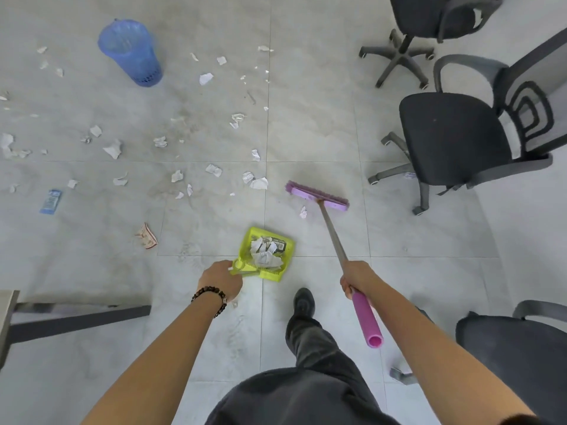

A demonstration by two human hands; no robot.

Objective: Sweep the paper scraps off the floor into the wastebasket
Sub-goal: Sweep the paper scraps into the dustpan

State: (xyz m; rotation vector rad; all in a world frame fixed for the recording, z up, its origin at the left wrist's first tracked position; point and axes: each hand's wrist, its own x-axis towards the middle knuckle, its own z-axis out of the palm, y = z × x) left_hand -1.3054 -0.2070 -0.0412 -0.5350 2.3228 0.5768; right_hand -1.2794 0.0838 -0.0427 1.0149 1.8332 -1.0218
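My left hand (221, 280) grips the handle of a lime-green dustpan (248, 240) that holds several crumpled paper scraps. My right hand (357, 279) is closed on the metal pole of a purple broom; its purple head (317, 199) rests on the grey tile floor ahead of the dustpan, with one scrap (303, 212) just beside it. Many white paper scraps (214, 170) lie scattered over the floor to the left and ahead. A blue mesh wastebasket (130, 52) stands upright at the far left.
Two black office chairs (454, 139) on castors stand at the right, a third (518, 342) at the lower right. A table leg and base bar (76, 317) lie at the lower left. A blue packet (50, 201) and a red-printed wrapper (146, 236) lie on the floor. My shoe (303, 303) is below the dustpan.
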